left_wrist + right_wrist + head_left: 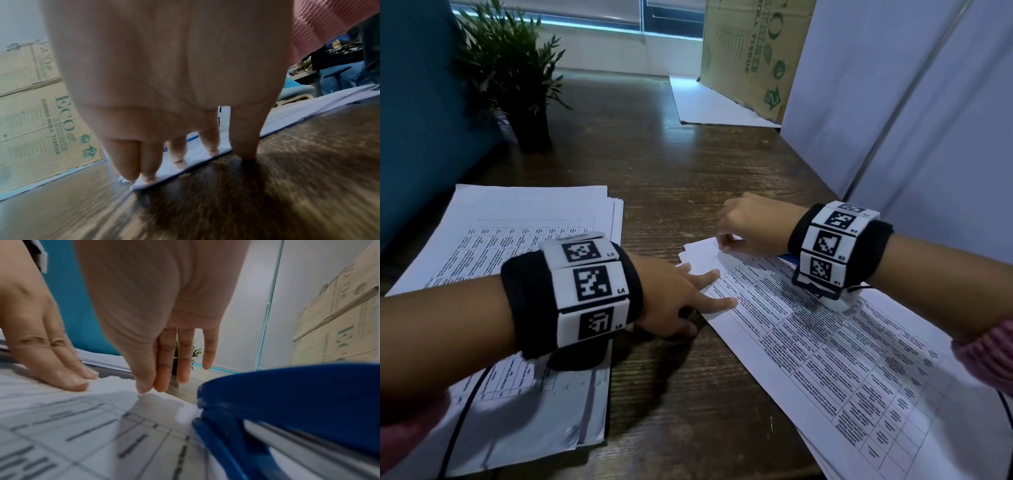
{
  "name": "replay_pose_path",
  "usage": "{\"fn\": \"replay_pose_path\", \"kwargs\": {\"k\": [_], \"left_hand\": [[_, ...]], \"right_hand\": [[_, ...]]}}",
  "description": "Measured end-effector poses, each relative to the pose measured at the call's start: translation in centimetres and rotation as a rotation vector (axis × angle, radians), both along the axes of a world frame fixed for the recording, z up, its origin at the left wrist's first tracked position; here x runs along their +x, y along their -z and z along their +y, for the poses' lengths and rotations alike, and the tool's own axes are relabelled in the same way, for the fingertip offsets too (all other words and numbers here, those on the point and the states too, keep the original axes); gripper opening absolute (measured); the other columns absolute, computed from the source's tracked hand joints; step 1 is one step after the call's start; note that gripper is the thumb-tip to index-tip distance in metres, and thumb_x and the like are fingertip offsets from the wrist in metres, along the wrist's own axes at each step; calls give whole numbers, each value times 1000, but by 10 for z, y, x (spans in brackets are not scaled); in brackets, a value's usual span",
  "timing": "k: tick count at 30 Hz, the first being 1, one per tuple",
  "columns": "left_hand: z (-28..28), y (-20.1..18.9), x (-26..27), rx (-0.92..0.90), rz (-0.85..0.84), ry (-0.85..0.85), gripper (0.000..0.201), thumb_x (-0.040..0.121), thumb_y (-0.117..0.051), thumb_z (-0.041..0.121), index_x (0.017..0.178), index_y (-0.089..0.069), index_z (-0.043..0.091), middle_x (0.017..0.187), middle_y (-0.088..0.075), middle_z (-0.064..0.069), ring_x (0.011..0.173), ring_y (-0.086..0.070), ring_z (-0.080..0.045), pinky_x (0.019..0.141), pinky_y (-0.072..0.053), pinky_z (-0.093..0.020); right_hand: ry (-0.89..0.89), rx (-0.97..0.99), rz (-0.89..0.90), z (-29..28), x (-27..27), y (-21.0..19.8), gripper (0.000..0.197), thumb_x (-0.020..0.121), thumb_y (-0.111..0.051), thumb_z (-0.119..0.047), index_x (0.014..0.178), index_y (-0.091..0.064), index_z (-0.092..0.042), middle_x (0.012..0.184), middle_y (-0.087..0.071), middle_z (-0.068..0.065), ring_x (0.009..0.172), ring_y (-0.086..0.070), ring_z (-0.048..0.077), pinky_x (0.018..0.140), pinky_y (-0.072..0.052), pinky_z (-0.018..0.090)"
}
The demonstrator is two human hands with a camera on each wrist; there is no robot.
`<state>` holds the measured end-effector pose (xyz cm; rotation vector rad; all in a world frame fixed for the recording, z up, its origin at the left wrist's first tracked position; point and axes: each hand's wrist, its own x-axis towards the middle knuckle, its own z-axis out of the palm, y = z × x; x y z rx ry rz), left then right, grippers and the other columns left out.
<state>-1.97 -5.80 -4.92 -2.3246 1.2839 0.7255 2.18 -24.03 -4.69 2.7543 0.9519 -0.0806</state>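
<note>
Left hand (674, 301) flat, fingers straight, pressing the printed sheets (825, 342). Right hand (753, 226) thumb and forefinger meet at the sheets' corner, grip unclear. Black pot (530, 130) holds plant (506, 58). Cardboard box (750, 51) contents hidden.

left hand (671, 301) flat, fingers straight and spread | right hand (753, 226) thumb and forefinger tips together

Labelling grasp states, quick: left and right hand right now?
Left hand: open, straight fingers pressing the printed sheets.
Right hand: thumb and forefinger pinching the same sheets' far corner.
</note>
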Motion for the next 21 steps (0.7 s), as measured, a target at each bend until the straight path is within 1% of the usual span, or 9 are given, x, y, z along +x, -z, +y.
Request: {"fn": "replay_pose_path", "kwargs": {"k": [3, 5, 9, 13, 14, 17, 19, 21], "left_hand": [[0, -1, 0, 0, 3, 0, 60, 100, -32, 42, 142, 10, 52, 156, 21, 6, 146, 5, -25, 118, -14, -43], [0, -1, 0, -1, 3, 0, 60, 100, -32, 41, 143, 10, 51, 156, 21, 6, 146, 5, -25, 118, -14, -43], [1, 0, 0, -8, 4, 0, 61, 100, -33, 41, 142, 10, 52, 156, 21, 7, 146, 5, -25, 118, -14, -43], [0, 0, 0, -4, -1, -2, 60, 100, -32, 41, 142, 10, 52, 156, 20, 7, 146, 4, -26, 116, -15, -42], [0, -1, 0, -3, -1, 0, 60, 100, -31, 41, 142, 10, 52, 156, 20, 6, 146, 4, -26, 116, -15, -42], [0, -1, 0, 0, 4, 1, 60, 100, -31, 41, 142, 10, 52, 156, 21, 6, 146, 5, -25, 117, -15, -43], [0, 0, 1, 1, 6, 1, 61, 100, -32, 41, 142, 10, 52, 156, 21, 7, 146, 5, -25, 117, -15, -43], [0, 0, 1, 0, 9, 1, 61, 100, -32, 41, 142, 10, 52, 156, 22, 7, 146, 6, -25, 117, -15, -43]], "right_hand": [[-10, 0, 30, 8, -1, 3, 14, 92, -53, -19, 92, -66, -15, 95, -65, -1, 94, -57, 18, 82, -48, 34], [16, 0, 51, 10, 0, 4, 14, 92, -53, -19, 93, -66, -14, 95, -66, 0, 94, -59, 19, 84, -49, 37], [81, 0, 97, 7, 3, 0, 11, 91, -56, -20, 92, -67, -17, 93, -67, -3, 93, -60, 17, 85, -50, 34], [74, 20, 92, 5, 2, 4, 11, 90, -55, -16, 91, -66, -14, 93, -66, 0, 91, -60, 20, 83, -49, 37], [72, 19, 87, 5, 2, 5, 12, 91, -53, -16, 92, -65, -13, 94, -65, 1, 91, -59, 20, 83, -49, 37], [54, -11, 74, 6, 0, 6, 15, 94, -47, -16, 98, -60, -11, 99, -61, 1, 92, -57, 19, 79, -46, 30], [34, -68, 70, 9, -1, 7, 17, 96, -43, -18, 102, -57, -11, 104, -57, 2, 94, -55, 18, 77, -44, 28], [25, -135, 69, 13, 0, 7, 20, 97, -42, -21, 108, -56, -11, 109, -55, 3, 97, -54, 18, 79, -43, 28]]}}
